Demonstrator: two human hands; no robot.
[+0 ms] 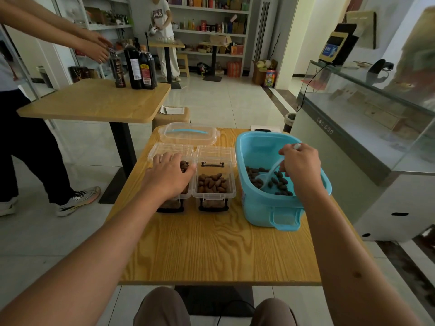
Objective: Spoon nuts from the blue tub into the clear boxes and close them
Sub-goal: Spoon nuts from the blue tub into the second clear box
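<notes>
Under both hands lies a wooden table (211,245). Around the right hand (300,167) sits the blue tub (263,208), nuts (256,182) scattered inside; that hand grips a clear spoon (268,177) dipped among them. Between the hands stands an open clear box (214,184) holding nuts. Beneath the left hand (168,176), resting spread and flat, is another clear box (173,150).

We see the blue tub (266,208) at the surface's right, lidless, dark nuts (255,178) thin across its floor and a clear spoon (270,174) dipped in. Beside it, two clear boxes (215,184) stand open, lids back, nuts inside.
</notes>
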